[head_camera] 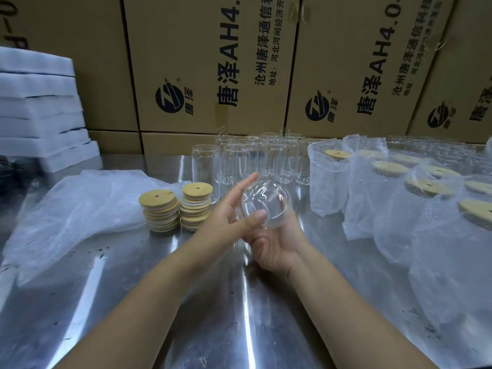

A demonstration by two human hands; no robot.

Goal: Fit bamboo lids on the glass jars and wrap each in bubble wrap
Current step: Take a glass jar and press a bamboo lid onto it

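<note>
Currently at the lidding step, by my read. The right hand point(277, 246) cups one bare glass jar point(266, 202) from below, fingers curled round its body. The jar is tipped w/ its open mouth toward the camera, held above the steel table point(239, 302) at approx. the centre of the view. The left hand point(231, 214) lies against the jar's left side, fingers straight & together, thumb resting at the near rim. It looks to steady the jar rather than grip it. No lid on this jar, no wrap round it.

Supplies:
- Two stacks of bamboo lids point(159, 209) stand on the table just left of the hands, top lids w/ a small centre hole.
- Loose bubble wrap sheets point(80, 203) lie further left, beside the stacks.
- A cluster of unlidded jars point(253, 161) stands upright behind the hands. Can't count them, as the glass overlaps.
- A group of wrapped jars point(372, 187) stands on the right, lids on & bubble wrap round each, so a fair share of the batch looks done.

Background: printed cardboard boxes point(213, 62) along the back, white foam slabs point(40, 102) stacked far left.

Next move, prob.: the left hand goes to the nearer stack & takes the top lid only, w/o dragging the one under it. The right hand must then carry the jar alone, so it needs a firm hold, since smooth glass slips easily. The mouth should come level so the lid seats square on the rim and isn't cocked to one side. Whether the lids have a seal ring, can't tell. After that, over to the wrap on the left.
</note>
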